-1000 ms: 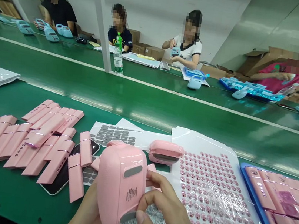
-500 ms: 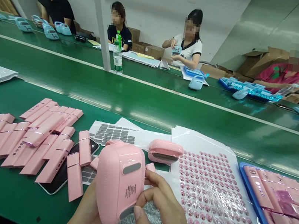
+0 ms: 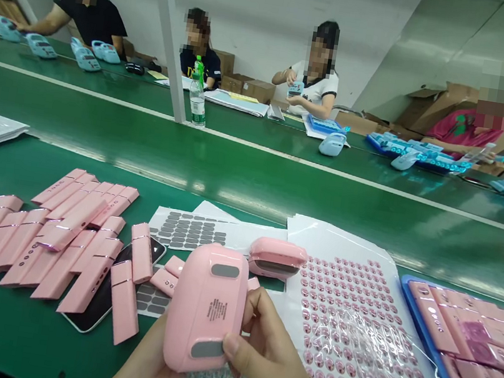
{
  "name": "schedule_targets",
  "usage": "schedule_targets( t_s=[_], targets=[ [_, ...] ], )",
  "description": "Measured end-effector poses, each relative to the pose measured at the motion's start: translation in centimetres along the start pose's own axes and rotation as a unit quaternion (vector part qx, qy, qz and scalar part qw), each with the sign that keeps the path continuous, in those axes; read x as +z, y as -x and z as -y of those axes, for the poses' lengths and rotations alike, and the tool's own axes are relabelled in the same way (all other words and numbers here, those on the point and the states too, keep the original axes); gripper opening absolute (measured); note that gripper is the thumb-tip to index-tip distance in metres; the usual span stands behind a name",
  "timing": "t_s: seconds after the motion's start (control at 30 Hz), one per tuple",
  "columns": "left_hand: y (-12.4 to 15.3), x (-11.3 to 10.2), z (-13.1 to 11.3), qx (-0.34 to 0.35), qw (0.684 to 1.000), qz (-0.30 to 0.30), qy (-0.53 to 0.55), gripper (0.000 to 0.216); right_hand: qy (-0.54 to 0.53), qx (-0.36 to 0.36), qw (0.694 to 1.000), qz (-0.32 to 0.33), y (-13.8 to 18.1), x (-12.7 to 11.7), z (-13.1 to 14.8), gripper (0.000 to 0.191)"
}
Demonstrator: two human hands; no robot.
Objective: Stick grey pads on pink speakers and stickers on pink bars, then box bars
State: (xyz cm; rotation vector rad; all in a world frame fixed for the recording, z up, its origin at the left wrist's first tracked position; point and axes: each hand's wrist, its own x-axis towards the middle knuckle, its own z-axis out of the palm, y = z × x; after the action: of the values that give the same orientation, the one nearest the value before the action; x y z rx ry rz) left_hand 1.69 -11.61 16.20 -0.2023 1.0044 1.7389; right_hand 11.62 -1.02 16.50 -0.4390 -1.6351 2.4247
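A pink plastic device (image 3: 206, 305) with two grey pads and small black print on its upturned face is gripped between both hands at the bottom centre. My left hand (image 3: 142, 368) cups it from below and the left. My right hand (image 3: 267, 359) holds its right side, thumb pressed on the lower grey pad (image 3: 208, 348). A second pink device (image 3: 276, 258) lies on the table just beyond. Behind it is a white sheet of grey pads (image 3: 189, 230).
Many pink bars (image 3: 60, 236) lie heaped at left, some on a black phone (image 3: 110, 297). A sheet of small pink stickers (image 3: 353, 337) lies at right, beside a blue tray (image 3: 438, 368) of pink parts. Other people work across the green conveyor (image 3: 255, 170) with blue devices.
Both hands have turned the pink device so its padded face points more upward and squarely at me. My right thumb stays on the lower grey pad.
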Motion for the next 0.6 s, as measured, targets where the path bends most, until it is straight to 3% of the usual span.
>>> schedule_targets(
  t_s=[0.1, 0.2, 0.3, 0.37, 0.43, 0.47, 0.6],
  targets=[
    [-0.6, -1.1, 0.6, -0.013, 0.998, -0.044, 0.033, 0.017, -0.025, 0.011, 1.000, -0.008, -0.3, -0.1, -0.8, 0.032],
    [-1.5, -2.7, 0.1, -0.052, 0.994, -0.073, 0.058, 0.011, 0.082, 0.017, 0.996, -0.044, -0.1, -0.9, 0.1, 0.025],
    [-3.2, -3.0, -3.4, -0.039, 0.997, -0.072, 0.012, 0.006, 0.276, 0.001, 0.952, -0.136, 0.4, -2.6, 1.3, 0.022],
    [-5.2, -1.9, -7.2, 0.040, 0.993, -0.063, -0.089, 0.008, 0.374, 0.002, 0.909, -0.186, 0.7, -4.0, 1.2, 0.021],
    [-8.4, -0.1, -11.5, 0.160, 0.953, -0.042, -0.255, 0.016, 0.442, 0.011, 0.874, -0.202, 0.9, -5.1, 0.1, 0.020],
    [-10.3, 1.1, -13.5, 0.226, 0.902, -0.053, -0.364, 0.016, 0.472, 0.009, 0.858, -0.202, 0.9, -5.5, -0.8, 0.018],
    [-19.0, 6.2, -19.5, 0.345, 0.802, -0.083, -0.480, 0.010, 0.553, -0.052, 0.811, -0.183, 0.6, -6.4, -4.7, 0.009]
  ],
)
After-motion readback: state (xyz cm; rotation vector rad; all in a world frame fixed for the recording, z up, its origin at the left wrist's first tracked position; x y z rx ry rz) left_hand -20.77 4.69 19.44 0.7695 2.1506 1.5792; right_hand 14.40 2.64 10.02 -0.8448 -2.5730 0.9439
